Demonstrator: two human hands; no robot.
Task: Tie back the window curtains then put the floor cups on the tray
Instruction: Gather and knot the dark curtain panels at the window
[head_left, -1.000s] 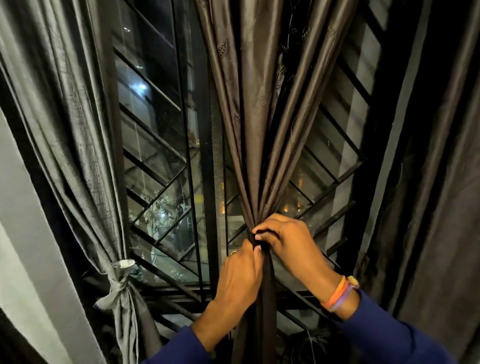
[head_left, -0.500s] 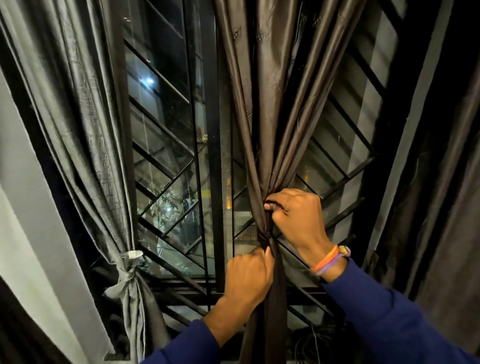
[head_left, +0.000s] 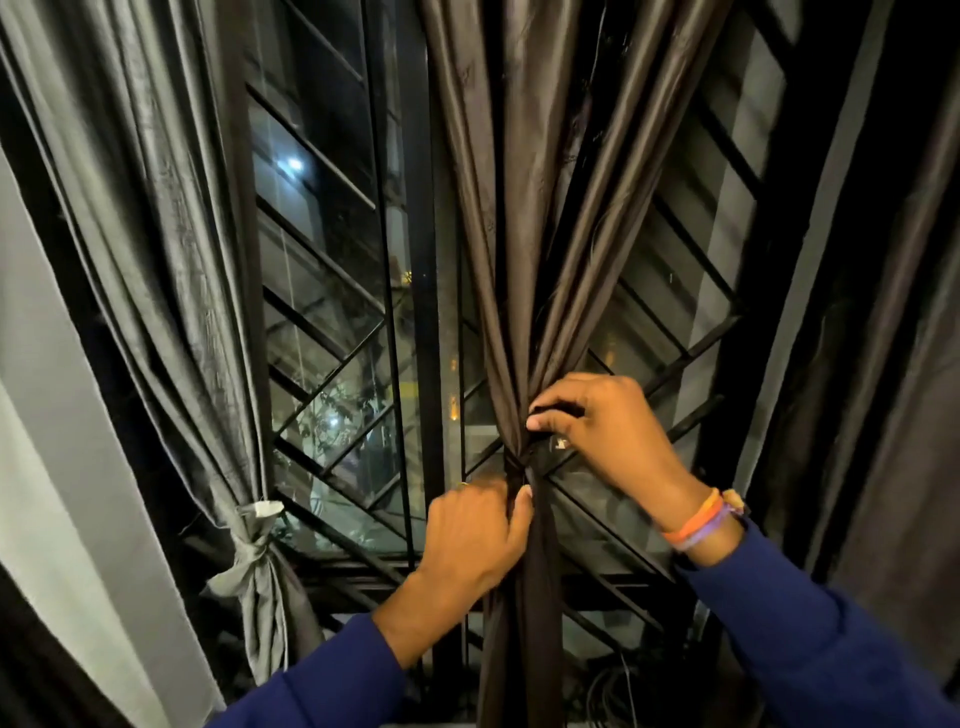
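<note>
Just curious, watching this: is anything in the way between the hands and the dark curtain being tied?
Nothing visible. The left hand and right hand already grip the dark curtain directly at its gathered waist, with no object between.

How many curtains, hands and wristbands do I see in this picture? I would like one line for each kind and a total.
Curtains: 3, a grey curtain already tied at left, a brown curtain gathered in the middle, a dark curtain at right.
Hands: 2, the left hand and the right hand, both gripping the brown curtain.
Wristbands: 2, orange wristband, purple wristband.
Total: 7
</note>
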